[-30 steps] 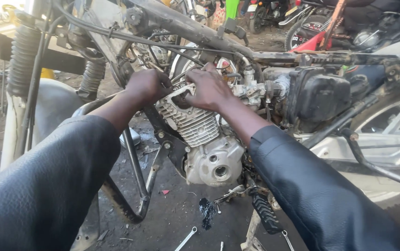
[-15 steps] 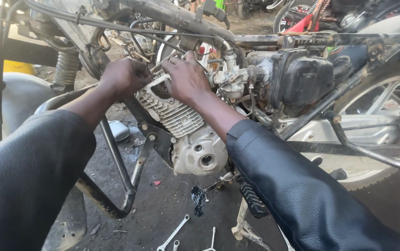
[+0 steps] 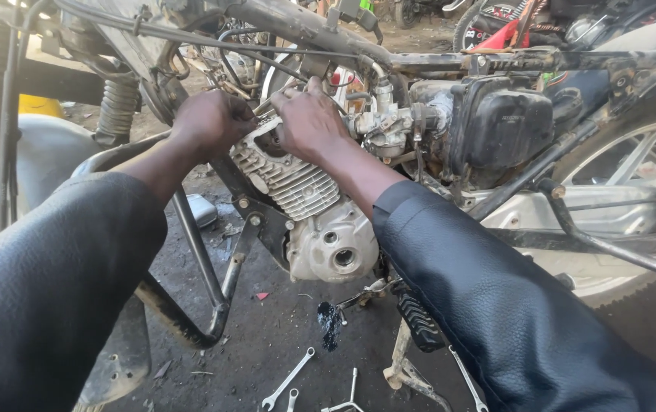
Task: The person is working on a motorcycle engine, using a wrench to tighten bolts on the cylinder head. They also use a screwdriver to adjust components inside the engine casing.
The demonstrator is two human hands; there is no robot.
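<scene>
A stripped motorcycle stands on dirt ground, and the person's two hands work at the top of its finned engine cylinder (image 3: 294, 179). The left hand (image 3: 210, 122) is curled closed against the front upper corner of the cylinder head, fingers bent inward; what it grips is hidden behind the knuckles. The right hand (image 3: 309, 122) presses on the head from just behind the left hand, its fingers bent down over the top edge; whether it holds a part or tool cannot be told. Both arms wear dark leather-like sleeves.

Behind the cylinder, touching its rear, sits the carburettor (image 3: 381, 122), and further back the black box-shaped air cleaner housing (image 3: 503, 126). Directly below the cylinder is the pale crankcase cover (image 3: 332, 244). Above the cylinder runs the grimy frame tube (image 3: 305, 27). On the ground (image 3: 267, 336) below the engine lie several spanners (image 3: 288, 378), well apart from both hands, beside a dark oil patch (image 3: 329, 324).
</scene>
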